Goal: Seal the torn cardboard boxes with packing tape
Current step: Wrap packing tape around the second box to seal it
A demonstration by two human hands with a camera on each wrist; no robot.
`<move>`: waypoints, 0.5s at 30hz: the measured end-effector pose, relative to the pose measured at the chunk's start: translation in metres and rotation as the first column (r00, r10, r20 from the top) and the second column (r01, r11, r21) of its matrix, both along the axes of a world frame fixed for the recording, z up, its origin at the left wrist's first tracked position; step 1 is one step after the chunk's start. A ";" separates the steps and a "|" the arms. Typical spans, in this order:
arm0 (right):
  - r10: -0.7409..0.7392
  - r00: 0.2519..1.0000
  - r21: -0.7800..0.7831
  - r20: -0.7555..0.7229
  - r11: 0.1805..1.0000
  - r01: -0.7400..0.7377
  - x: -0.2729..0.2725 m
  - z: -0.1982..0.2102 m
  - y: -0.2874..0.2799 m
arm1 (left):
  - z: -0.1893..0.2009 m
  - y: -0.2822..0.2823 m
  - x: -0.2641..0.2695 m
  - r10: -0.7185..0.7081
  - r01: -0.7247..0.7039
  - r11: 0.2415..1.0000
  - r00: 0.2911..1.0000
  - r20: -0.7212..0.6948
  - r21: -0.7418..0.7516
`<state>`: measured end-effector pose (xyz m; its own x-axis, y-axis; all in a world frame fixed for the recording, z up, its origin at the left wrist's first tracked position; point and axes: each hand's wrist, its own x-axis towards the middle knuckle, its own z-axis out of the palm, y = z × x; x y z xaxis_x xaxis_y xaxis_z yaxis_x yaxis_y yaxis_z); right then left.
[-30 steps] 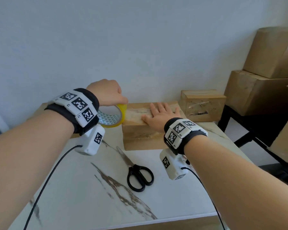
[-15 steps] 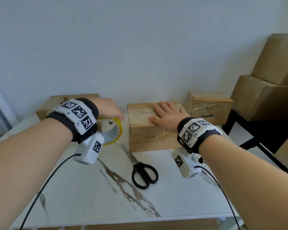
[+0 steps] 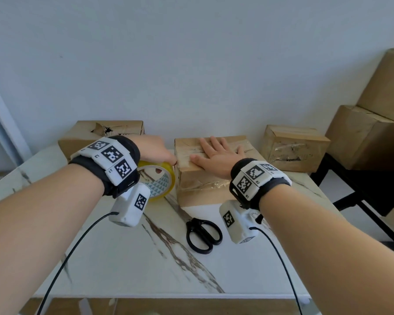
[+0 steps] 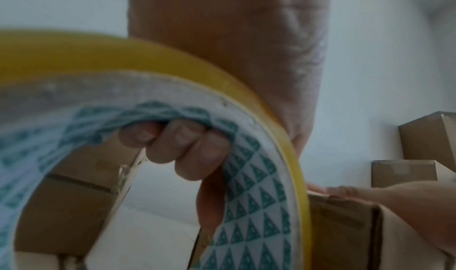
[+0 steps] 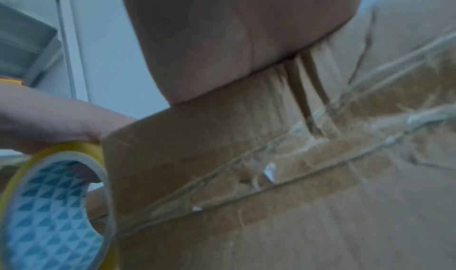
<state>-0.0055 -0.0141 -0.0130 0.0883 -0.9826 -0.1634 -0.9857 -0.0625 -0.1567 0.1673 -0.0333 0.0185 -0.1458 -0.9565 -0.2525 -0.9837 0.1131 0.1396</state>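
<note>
— Hands first: where do they sit?

— Left hand (image 3: 154, 149) curls round the tape roll (image 3: 158, 181), fingers (image 4: 187, 147) hooked through its core, at the middle box's (image 3: 200, 178) left end. Right hand (image 3: 216, 155) lies flat on its lid, fingers spread.

— Which way does the seam run?

— Left to right, I judge; my left hand is nearer the roll's end.

— Count?

— Three boxes on the tabletop (image 3: 127, 258), one roll, one pair of scissors (image 3: 203, 235).

Cardboard boxes on the table: three (image 3: 216, 176) (image 3: 100, 135) (image 3: 293, 147). Stacked boxes at right: two (image 3: 362, 137) (image 3: 387, 87). Tape roll (image 3: 159, 180): one. Scissors (image 3: 203, 235): one pair.
</note>
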 end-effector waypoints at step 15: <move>-0.035 0.999 -0.002 -0.003 0.999 0.035 -0.002 0.003 0.004 | -0.010 0.024 0.029 -0.053 0.032 0.996 0.960 -0.275 -0.081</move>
